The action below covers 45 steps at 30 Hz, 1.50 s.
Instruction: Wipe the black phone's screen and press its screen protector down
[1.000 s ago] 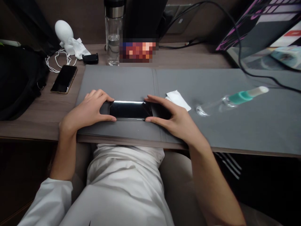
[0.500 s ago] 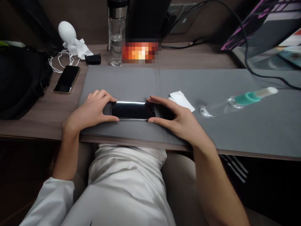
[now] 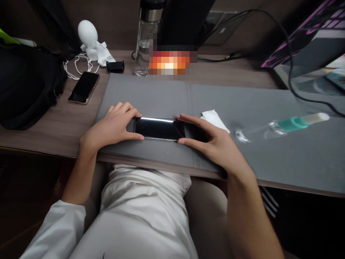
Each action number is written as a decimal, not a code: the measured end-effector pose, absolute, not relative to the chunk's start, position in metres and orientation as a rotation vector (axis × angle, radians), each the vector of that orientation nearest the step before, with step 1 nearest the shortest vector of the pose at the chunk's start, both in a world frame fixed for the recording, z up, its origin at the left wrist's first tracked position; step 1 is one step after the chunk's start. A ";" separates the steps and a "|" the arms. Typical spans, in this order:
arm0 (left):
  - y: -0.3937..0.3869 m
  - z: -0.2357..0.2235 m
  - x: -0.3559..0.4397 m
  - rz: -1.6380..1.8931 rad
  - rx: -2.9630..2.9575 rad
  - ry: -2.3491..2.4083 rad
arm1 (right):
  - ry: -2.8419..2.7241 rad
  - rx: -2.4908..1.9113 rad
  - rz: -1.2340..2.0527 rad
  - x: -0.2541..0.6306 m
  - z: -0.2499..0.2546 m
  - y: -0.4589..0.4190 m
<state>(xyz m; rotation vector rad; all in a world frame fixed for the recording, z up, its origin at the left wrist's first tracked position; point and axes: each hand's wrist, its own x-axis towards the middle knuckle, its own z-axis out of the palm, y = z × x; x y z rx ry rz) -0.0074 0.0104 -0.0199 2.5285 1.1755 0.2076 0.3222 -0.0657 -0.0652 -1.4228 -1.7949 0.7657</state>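
Observation:
A black smartphone (image 3: 159, 128) with a dark screen lies lengthwise from left to right on a grey desk mat (image 3: 151, 93). My left hand (image 3: 114, 126) grips its left end, thumb on the near edge and fingers on the far edge. At the other end, my right hand (image 3: 212, 142) holds the phone the same way between thumb and index finger. Just beyond my right hand lies a folded white tissue (image 3: 215, 120). To its right, a clear spray bottle (image 3: 269, 129) with a green collar rests on its side.
A second phone (image 3: 84, 88) lies at the left near a black bag (image 3: 29, 82). Behind it are a white rounded device (image 3: 87, 33) with a cord and a small black clip (image 3: 115, 66). A glass water bottle (image 3: 142, 54) stands at the back. A black cable (image 3: 291, 64) crosses the right side.
The whole view has shifted, so the desk items appear slightly further right. Both hands keep their hold on the smartphone, which stays in place on the mat.

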 end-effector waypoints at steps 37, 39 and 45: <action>0.013 -0.016 -0.009 0.221 2.481 1.162 | -2.362 -1.099 0.220 0.230 -0.049 -0.043; 0.013 -0.015 -0.009 0.226 2.476 1.162 | -2.353 -1.105 0.193 0.230 -0.049 -0.044; 0.013 -0.015 -0.009 0.222 2.490 1.171 | -2.344 -1.115 0.182 0.233 -0.051 -0.044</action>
